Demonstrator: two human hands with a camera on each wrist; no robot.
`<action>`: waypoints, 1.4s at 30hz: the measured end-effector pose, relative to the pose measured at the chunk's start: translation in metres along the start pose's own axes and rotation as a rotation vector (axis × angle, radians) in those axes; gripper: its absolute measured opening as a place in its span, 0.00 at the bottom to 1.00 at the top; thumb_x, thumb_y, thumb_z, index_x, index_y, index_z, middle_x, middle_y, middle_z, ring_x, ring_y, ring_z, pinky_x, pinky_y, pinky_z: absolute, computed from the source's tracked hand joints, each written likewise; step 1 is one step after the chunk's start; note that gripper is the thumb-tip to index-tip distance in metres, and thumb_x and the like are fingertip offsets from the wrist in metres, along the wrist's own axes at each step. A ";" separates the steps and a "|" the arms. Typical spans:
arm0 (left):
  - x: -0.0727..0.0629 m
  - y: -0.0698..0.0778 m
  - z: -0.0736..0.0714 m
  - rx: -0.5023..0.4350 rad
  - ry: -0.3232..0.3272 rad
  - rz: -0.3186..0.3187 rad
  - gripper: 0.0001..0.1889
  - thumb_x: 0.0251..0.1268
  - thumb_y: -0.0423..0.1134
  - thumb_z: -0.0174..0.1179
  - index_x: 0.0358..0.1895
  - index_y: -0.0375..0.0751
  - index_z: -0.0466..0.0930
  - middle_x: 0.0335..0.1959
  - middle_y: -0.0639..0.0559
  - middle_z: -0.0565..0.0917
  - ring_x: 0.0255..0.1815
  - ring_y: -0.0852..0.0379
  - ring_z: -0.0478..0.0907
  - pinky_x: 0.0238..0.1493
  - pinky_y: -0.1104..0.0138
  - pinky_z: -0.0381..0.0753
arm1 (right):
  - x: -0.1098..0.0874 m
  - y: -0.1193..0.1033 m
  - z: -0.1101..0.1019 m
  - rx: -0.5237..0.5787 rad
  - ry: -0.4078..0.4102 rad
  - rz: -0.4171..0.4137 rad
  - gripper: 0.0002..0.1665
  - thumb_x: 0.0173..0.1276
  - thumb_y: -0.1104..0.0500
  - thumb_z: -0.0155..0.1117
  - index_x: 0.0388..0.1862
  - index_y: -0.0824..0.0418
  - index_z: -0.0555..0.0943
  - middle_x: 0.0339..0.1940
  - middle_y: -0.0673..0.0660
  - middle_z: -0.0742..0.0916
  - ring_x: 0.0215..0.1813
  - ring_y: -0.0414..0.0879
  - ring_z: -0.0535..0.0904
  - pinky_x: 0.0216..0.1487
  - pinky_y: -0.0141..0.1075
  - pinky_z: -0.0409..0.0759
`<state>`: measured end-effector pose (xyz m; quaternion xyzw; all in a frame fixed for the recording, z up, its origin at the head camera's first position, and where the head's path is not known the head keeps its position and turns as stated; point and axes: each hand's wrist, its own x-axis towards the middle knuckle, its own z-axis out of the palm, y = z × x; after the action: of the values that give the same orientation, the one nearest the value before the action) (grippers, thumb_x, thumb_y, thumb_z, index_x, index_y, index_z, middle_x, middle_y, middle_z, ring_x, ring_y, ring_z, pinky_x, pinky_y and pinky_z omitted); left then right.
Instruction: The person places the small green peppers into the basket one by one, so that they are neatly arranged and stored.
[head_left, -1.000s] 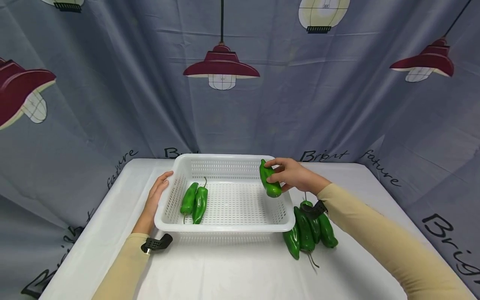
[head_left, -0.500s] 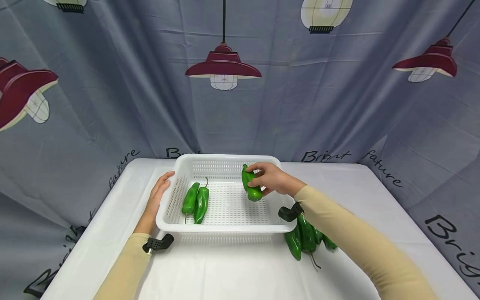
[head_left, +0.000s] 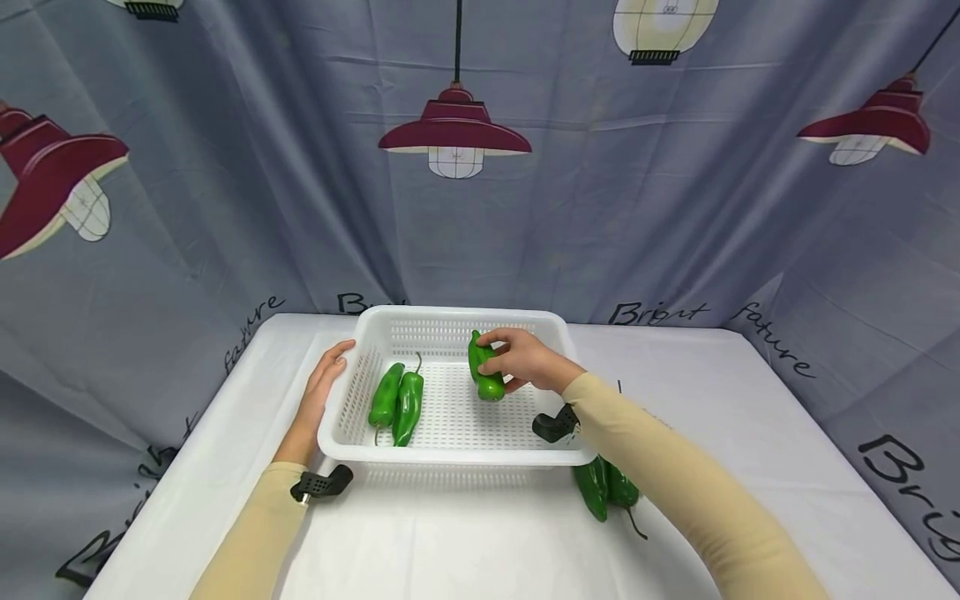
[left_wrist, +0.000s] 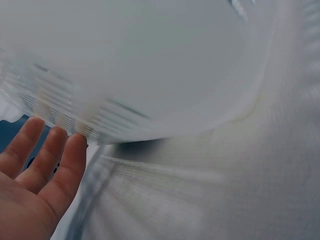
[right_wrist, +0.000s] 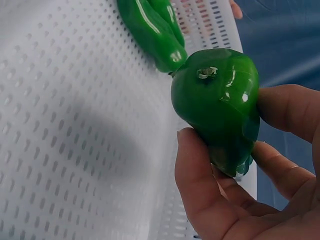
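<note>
A green pepper (right_wrist: 215, 100) is pinched between the thumb and fingers of my right hand (head_left: 525, 360), over the right half of a white perforated basket (head_left: 457, 456). In the right wrist view its blunt end faces the camera. Two more green peppers, a left one (head_left: 386, 398) and a right one (head_left: 408, 408), lie side by side in the basket's left part. My left hand (head_left: 318, 396) rests against the basket's left side with fingers extended. In the left wrist view the fingertips (left_wrist: 75, 142) touch the slotted wall.
Several green peppers (head_left: 592, 490) lie on the white tablecloth (head_left: 465, 533) by the basket's front right corner, partly hidden by my right sleeve (head_left: 675, 467). A grey-blue curtain (head_left: 315, 208) with printed lamps hangs behind the table.
My right hand has carried its pepper leftward from the basket's right rim to above the inside, slowing in the last half second. The left hand has stayed at the basket's side.
</note>
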<state>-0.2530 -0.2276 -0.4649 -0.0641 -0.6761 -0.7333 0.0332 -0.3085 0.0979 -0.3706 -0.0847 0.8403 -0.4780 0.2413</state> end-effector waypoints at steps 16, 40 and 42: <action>0.002 0.001 0.000 0.027 0.009 -0.045 0.26 0.85 0.51 0.34 0.79 0.47 0.53 0.79 0.48 0.58 0.67 0.66 0.67 0.60 0.79 0.74 | 0.017 -0.003 0.021 0.033 -0.008 0.014 0.32 0.67 0.64 0.69 0.70 0.57 0.74 0.64 0.67 0.80 0.50 0.54 0.86 0.38 0.43 0.89; 0.002 0.001 0.001 0.019 0.005 -0.016 0.26 0.86 0.49 0.34 0.79 0.44 0.53 0.77 0.48 0.60 0.64 0.69 0.70 0.59 0.79 0.74 | 0.031 -0.001 0.045 0.079 -0.029 0.025 0.31 0.67 0.65 0.69 0.69 0.58 0.75 0.59 0.66 0.80 0.44 0.50 0.85 0.35 0.42 0.89; 0.002 0.000 0.001 0.009 0.007 -0.009 0.26 0.86 0.48 0.35 0.78 0.44 0.54 0.75 0.50 0.61 0.62 0.71 0.71 0.58 0.79 0.75 | 0.032 -0.002 0.047 0.078 -0.033 0.025 0.31 0.67 0.66 0.69 0.68 0.58 0.75 0.59 0.66 0.81 0.43 0.50 0.85 0.35 0.42 0.88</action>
<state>-0.2547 -0.2267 -0.4642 -0.0584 -0.6797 -0.7305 0.0323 -0.3138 0.0487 -0.3997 -0.0726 0.8180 -0.5058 0.2641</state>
